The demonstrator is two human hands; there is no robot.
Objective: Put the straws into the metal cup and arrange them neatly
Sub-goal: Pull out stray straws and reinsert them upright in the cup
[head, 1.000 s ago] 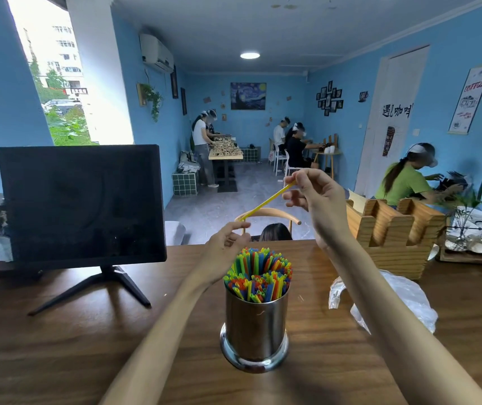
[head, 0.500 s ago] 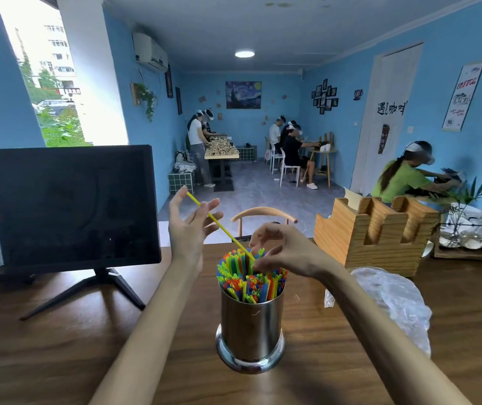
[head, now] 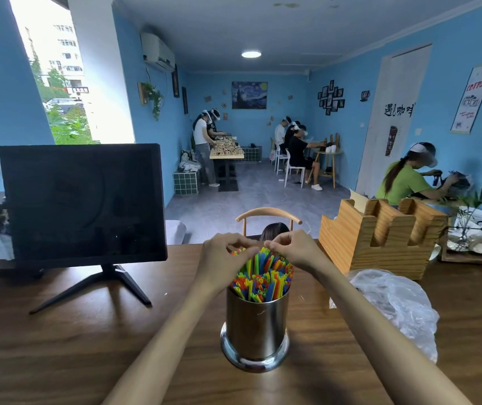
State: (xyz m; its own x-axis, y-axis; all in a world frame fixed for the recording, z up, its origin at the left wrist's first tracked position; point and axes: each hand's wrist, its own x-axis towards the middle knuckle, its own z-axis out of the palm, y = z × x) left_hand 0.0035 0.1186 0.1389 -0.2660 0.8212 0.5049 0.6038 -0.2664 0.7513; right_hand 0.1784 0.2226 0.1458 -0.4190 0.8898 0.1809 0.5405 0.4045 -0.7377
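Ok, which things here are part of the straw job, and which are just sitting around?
Part of the job:
- straws
- metal cup
- left hand and right hand, both at the straw tops

Just lying about:
- monitor
- wooden holder
- plastic bag

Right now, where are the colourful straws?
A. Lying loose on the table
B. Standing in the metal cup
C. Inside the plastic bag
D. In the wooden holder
B: the straws stand bunched upright in the metal cup, their tips above its rim, with both hands at the far side of the bunch.
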